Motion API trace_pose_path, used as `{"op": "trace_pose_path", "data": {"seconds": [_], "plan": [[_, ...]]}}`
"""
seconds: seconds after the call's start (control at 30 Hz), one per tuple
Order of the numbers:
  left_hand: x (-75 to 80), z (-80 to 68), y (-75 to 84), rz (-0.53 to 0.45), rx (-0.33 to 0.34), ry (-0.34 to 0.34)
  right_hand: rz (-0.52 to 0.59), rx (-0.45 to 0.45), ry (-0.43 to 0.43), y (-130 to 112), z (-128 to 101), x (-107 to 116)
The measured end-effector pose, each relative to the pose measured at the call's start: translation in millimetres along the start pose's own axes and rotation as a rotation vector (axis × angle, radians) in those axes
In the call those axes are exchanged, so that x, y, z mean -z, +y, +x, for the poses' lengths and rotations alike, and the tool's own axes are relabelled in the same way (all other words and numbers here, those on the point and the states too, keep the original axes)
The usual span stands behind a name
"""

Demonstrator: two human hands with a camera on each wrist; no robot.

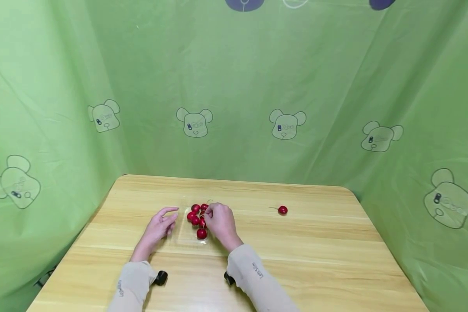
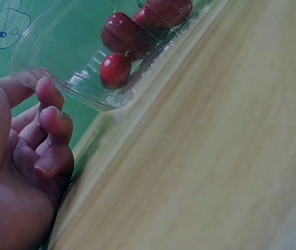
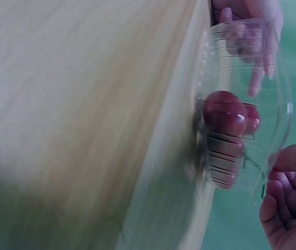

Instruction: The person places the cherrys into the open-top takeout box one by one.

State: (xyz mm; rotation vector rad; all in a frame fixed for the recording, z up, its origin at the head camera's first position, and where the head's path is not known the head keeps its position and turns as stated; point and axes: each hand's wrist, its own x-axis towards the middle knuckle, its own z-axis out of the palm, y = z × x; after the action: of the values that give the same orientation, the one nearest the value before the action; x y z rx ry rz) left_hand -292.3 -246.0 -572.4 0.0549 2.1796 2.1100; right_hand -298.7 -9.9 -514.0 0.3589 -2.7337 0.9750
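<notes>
A clear plastic box (image 1: 182, 237) stands on the table with several red cherries (image 1: 195, 220) inside, some with green stems. My right hand (image 1: 221, 220) is over the box's right side. In the right wrist view its thumb and forefinger pinch a thin green cherry stem (image 3: 264, 188) at the rim; which cherry it belongs to is hard to tell. At the box's left side is my left hand (image 1: 160, 226), fingers loosely bent and holding nothing. The left wrist view shows its fingertips (image 2: 50, 91) close beside the box wall (image 2: 80, 94); contact is unclear.
A single cherry (image 1: 282, 210) with its stem lies on the wooden table (image 1: 316, 251), to the right of the box. Green curtains (image 1: 242, 147) with bear-head drawings hang behind the table and at both sides.
</notes>
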Motion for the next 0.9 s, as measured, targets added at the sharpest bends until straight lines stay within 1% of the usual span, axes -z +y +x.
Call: {"op": "trace_pose_path", "data": {"seconds": [0.23,0.5,0.67,0.9], "plan": [[0.1,1.2,-0.7,0.039,-0.007,0.001,-0.02,0.018,0.023,4,0,-6],[0.3,1.3,-0.6,0.005,0.001,0.001,-0.024,0.017,0.013,6,0,-11],[0.1,2.6,-1.1,0.002,-0.009,0.001,-0.039,0.021,0.011,5,0,-14],[0.5,0.8,-0.1,-0.009,0.002,-0.004,-0.042,0.028,0.021,5,-2,-15]]}}
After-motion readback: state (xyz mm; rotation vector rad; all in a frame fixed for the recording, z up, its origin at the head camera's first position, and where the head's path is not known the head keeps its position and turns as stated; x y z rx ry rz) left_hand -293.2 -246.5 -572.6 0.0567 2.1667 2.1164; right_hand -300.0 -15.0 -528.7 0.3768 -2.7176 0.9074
